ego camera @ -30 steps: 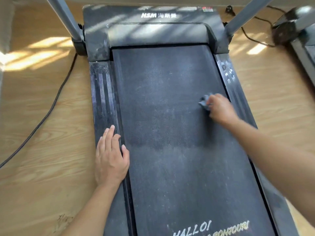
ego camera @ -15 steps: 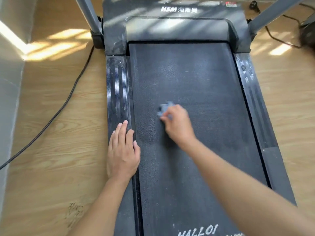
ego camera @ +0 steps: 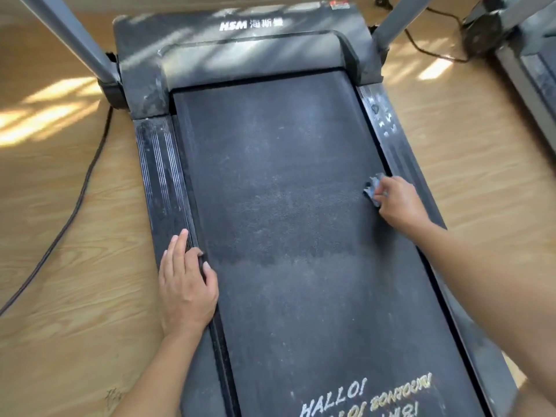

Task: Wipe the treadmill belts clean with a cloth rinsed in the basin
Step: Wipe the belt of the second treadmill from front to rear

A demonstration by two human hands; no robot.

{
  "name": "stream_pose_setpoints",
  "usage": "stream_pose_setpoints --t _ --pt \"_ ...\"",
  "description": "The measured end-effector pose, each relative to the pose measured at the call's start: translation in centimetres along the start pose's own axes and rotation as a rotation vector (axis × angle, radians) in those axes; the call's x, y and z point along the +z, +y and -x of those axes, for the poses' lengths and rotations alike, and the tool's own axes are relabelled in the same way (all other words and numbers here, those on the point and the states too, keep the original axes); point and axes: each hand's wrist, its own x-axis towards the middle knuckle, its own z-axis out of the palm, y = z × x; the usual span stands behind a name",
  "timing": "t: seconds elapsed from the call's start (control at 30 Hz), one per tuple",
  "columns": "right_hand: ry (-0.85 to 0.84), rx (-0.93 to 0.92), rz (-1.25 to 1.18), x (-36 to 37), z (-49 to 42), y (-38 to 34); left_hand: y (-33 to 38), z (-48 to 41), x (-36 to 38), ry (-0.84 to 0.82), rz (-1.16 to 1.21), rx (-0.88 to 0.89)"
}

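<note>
Light wooden floor lies under a dark treadmill, and its belt serves as the landmark. At the near end of the belt, pale worn letters read "HALLO!", and beside it a second line seems to say "BONJOUR!", seen upside down; a third line below is cut off and I cannot read it. Left of the belt, on the ribbed side rail, the left hand lies flat and spread, holding nothing, with the thumb touching the belt edge. Across the middle of the belt a border shows: the nearer part looks grey and dusty, the farther part darker. At the right edge of the belt, past this border, the right hand is closed around a small blue-grey cloth, pressed on the belt just beside the right side rail. Beyond the belt, the motor cover carries white writing "HSM" followed by Chinese characters. Two grey uprights rise at both sides of the cover. A black cable runs over the floor left of the belt.
</note>
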Motion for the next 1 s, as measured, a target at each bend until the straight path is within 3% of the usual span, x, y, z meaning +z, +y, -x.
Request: stream_pose_setpoints --t 0.1,0.23,0.47,0.53,0.6,0.7,0.83,1.0 --pt "0.035 0.108 0.032 -0.4 0.8 1.5 -0.1 -0.1 0.2 0.007 0.006 0.003" --pt "0.068 0.101 -0.152 2.9 3.8 -4.9 -0.2 -0.1 0.4 0.020 0.005 0.021" --pt "-0.193 -0.499 -0.213 13.1 12.7 -25.3 -0.6 0.1 0.6 0.034 0.022 0.006" --pt "-0.288 -0.645 -0.190 13.3 13.0 -25.9 -0.6 0.2 0.3 0.042 0.054 0.001" --pt "-0.353 -0.668 -0.168 11.9 11.1 -23.0 -0.6 0.3 0.1 0.044 0.058 0.006" --pt "-0.236 -0.474 -0.110 7.7 7.3 -14.6 -0.4 0.4 0.1 0.049 0.057 0.016" --pt "-0.007 -0.066 0.017 2.0 3.9 -1.0 -0.4 0.3 0.1 0.032 0.028 0.021" --pt "0.058 0.196 -0.024 1.5 4.0 1.8 -0.3 0.3 0.2 0.023 0.019 0.014"
